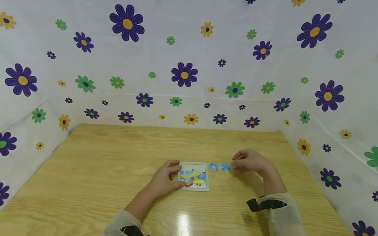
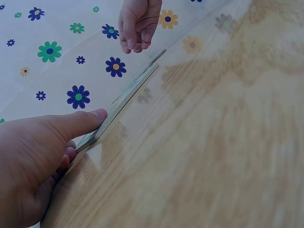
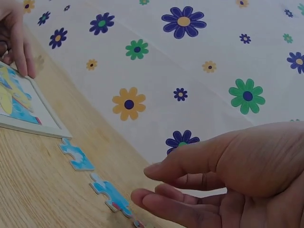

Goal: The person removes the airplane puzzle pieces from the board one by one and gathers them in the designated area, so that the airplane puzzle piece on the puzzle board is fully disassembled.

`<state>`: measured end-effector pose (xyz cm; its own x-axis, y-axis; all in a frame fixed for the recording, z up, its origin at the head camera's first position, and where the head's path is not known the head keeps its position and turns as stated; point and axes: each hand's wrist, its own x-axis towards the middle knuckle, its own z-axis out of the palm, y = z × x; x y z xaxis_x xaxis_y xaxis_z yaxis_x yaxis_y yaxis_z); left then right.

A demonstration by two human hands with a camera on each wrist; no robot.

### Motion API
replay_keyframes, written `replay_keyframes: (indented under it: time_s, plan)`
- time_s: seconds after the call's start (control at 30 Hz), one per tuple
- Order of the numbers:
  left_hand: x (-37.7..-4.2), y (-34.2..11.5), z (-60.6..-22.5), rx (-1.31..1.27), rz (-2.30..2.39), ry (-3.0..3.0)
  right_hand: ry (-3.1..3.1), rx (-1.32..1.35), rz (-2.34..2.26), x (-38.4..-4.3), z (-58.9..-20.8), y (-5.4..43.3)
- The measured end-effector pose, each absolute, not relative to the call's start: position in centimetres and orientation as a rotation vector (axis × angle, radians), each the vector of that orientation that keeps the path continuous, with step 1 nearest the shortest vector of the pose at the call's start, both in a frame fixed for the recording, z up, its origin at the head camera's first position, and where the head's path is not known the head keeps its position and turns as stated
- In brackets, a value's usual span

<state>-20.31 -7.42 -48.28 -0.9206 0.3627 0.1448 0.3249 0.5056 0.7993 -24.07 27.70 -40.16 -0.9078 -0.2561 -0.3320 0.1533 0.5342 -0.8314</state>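
Note:
A square jigsaw puzzle board (image 1: 208, 178) with a pale frame lies on the table, showing a yellow airplane picture (image 1: 192, 178) with its upper strip blank white. My left hand (image 1: 165, 178) grips the board's left side, thumb at the near edge and fingers farther up. To the right of the board lie a blue puzzle piece (image 1: 213, 167) and another blue piece (image 1: 225, 167) with a bit of red. My right hand (image 3: 228, 180) hovers beside them, thumb and fingers apart and nothing visible between. Part of a third piece (image 3: 137, 223) shows below its fingertips.
The wooden table (image 1: 118, 147) reaches back to a white flowered cloth (image 1: 165, 59) that stands behind it and along both sides. A black strap (image 1: 270, 205) goes round my right sleeve.

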Motion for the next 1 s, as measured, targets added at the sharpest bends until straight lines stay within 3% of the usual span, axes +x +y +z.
replay_keyframes:
  time_s: [1.0]
  plan:
    - [-20.5, -7.7, -48.3, 0.612, 1.394, 2.657, 2.137, -0.342, -1.415, -24.1, -42.7, 19.5]
